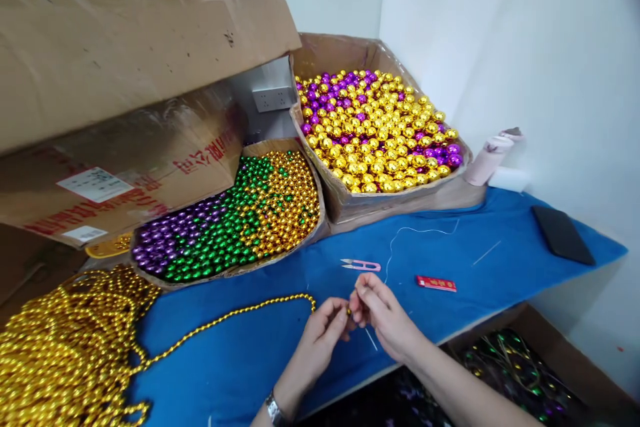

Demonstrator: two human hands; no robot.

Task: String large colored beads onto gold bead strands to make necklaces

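Observation:
A gold bead string point(235, 312) runs from the left across the blue cloth to my left hand point(325, 330). That hand is closed, with finger and thumb pinching the string's end, where a gold bead shows at the fingertips. Close beside it, my right hand point(380, 310) is also closed in a pinch; its fingertips hide what they hold. A white thread point(393, 247) leads from near the right hand up over the cloth. Pink thread snips point(361, 265) lie just beyond my hands. To their right is a small red packet point(436, 283).
A heap of gold bead strings point(65, 347) fills the left side. Behind stand a box rim point(235, 272) around purple, green and gold beads and a larger box point(345, 210) of gold and purple balls. A dark phone point(563, 233) and a pink bottle point(487, 159) are at right.

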